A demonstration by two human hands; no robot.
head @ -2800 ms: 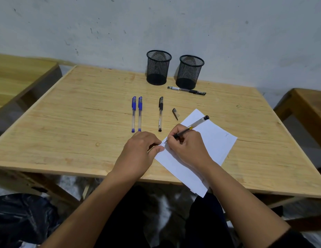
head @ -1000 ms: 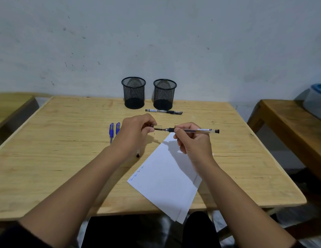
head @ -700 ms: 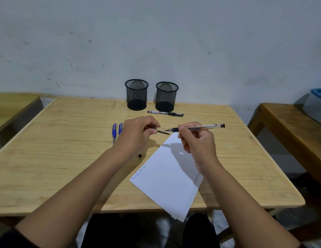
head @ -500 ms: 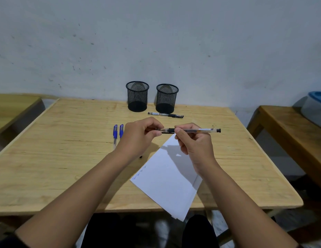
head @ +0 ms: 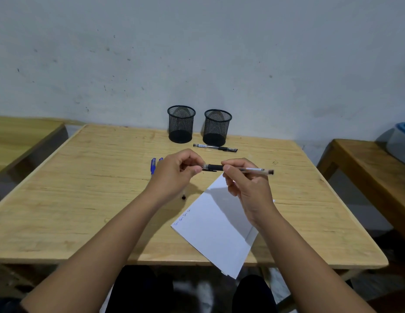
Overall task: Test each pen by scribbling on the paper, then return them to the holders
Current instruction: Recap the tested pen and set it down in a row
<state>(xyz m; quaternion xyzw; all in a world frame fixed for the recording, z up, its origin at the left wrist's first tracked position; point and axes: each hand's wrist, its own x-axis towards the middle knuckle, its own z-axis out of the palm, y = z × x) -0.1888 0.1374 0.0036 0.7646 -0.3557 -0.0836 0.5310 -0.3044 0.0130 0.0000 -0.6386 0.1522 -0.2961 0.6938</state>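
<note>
Two black mesh pen holders sit side by side at the far edge of the wooden table (head: 61,199), up against the wall: the left holder (head: 181,124) and the right holder (head: 217,127). You can see through the mesh and down to the dark bases, and no pens show in either one. Everything else I'll place off the right holder. Just in front of it a capped black pen (head: 215,147) lies flat on the table, running sideways. Closer to the camera, well in front of that holder and held up off the table, is the pen being handled (head: 237,169): clear barrel, black rubber grip section, dark end plug pointing right, lying roughly level. The right hand (head: 249,188) pinches it between thumb and forefinger just past the black grip, other fingers curled under. The left hand (head: 174,175) has its fingers curled in, thumb and fingertips closed around the pen's tip end, which looks like it has a clear cap on it, though that bit is mostly hidden. Down and to the left of the holder, two blue pens (head: 153,166) peek out behind the left hand. The white paper (head: 219,233) lies angled under the right hand, overhanging the near table edge, with small scribbles along its left edge.
</note>
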